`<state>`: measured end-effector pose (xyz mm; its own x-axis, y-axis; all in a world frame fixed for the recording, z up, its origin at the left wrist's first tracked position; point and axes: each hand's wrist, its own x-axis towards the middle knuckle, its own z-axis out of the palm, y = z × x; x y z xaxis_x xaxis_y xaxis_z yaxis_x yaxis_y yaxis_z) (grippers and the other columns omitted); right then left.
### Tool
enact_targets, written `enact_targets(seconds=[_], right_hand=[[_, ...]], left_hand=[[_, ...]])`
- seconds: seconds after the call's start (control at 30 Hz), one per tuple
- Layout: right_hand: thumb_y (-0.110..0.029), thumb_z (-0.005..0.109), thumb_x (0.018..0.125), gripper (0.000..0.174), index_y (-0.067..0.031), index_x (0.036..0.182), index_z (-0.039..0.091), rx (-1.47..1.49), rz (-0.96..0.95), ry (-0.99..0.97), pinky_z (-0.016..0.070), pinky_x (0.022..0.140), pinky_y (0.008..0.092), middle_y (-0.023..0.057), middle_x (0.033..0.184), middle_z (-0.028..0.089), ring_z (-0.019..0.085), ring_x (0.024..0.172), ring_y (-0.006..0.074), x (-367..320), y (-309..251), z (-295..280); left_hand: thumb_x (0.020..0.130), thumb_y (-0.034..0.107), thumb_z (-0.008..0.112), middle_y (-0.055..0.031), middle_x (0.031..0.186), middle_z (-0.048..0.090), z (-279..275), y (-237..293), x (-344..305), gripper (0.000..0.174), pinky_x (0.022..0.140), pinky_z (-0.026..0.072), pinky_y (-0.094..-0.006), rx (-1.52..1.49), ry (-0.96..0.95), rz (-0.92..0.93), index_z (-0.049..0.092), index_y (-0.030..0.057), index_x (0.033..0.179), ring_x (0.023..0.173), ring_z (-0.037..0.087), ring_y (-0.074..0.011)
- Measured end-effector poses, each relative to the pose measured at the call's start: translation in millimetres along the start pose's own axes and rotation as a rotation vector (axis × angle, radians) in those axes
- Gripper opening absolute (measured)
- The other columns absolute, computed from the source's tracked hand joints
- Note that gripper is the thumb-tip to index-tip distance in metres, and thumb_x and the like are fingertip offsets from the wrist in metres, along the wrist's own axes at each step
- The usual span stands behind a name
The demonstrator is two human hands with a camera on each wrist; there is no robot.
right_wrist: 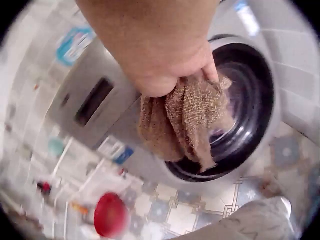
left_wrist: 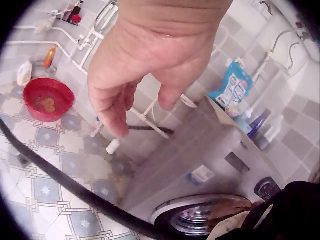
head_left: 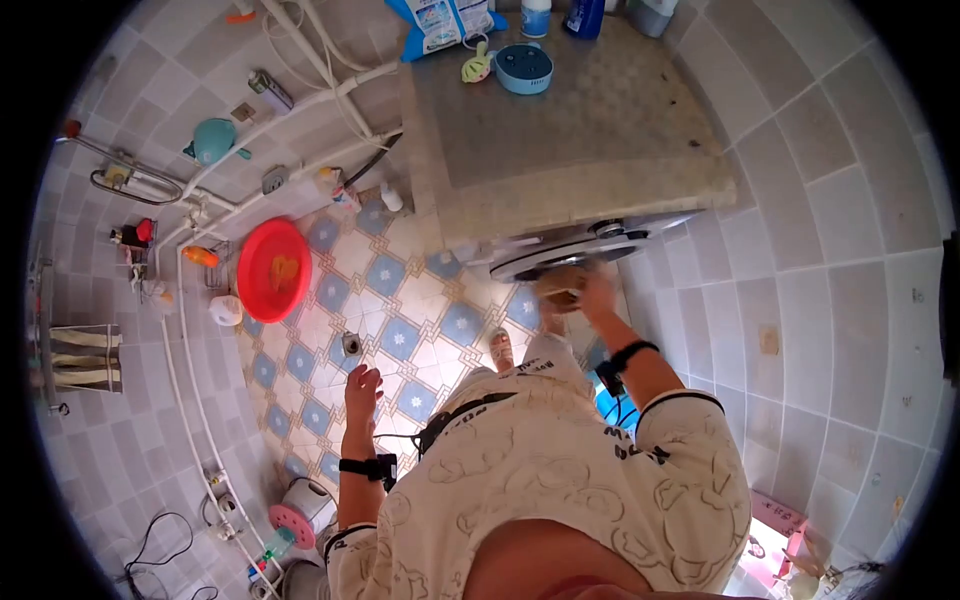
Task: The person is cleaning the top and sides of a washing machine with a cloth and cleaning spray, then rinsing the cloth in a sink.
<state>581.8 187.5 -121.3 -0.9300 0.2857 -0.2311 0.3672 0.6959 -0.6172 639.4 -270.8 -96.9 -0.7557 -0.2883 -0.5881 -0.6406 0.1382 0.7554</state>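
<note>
My right hand (head_left: pixel 597 293) grips a brown, nubbly towel (right_wrist: pixel 195 112), which hangs in folds below the fingers. In the right wrist view the towel overlaps the round, dark-rimmed door (right_wrist: pixel 250 112) of a grey front-loading washing machine (right_wrist: pixel 112 82). Both hand and towel look blurred in the head view, just before the machine's front. Out to the left, away from the machine, hangs my left hand (head_left: pixel 363 395). Its fingers (left_wrist: pixel 112 112) are loosely bent around nothing.
On the cover (head_left: pixel 560 140) over the machine stand a blue round device (head_left: pixel 523 68), a blue packet (head_left: pixel 440 25) and bottles. A red basin (head_left: pixel 250 290) sits on the tiled floor by the left wall. White pipes run along that wall. A dark cable (left_wrist: pixel 75 187) crosses the left wrist view.
</note>
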Motion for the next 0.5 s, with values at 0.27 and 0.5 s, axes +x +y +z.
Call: enact_targets(seconds=[0.27,0.5], right_hand=[[0.002,0.054,0.063,0.056,-0.008,0.119,0.049,-0.085,-0.49,0.669,0.0242,0.101,0.0511,0.0207,0.118,0.044,0.032,0.121,0.0428,2,-46,-4],[-0.007,0.055,0.074,0.056,-0.0118,0.128,0.043,-0.182,-0.43,0.292,0.017,0.106,0.0484,0.0187,0.124,0.039,0.024,0.125,0.0417,29,-50,54]], left_hand=[[0.083,0.024,0.057,-0.0073,0.101,0.056,-2,-8,-4,0.045,0.071,0.0481,-0.0318,0.035,-0.022,-0.075,0.042,0.0043,0.121,0.089,0.058,-0.0179],[0.082,0.023,0.059,-0.008,0.099,0.056,-1,8,-7,0.046,0.07,0.0478,-0.0322,0.059,-0.053,-0.029,0.042,0.0029,0.121,0.087,0.057,-0.0182]])
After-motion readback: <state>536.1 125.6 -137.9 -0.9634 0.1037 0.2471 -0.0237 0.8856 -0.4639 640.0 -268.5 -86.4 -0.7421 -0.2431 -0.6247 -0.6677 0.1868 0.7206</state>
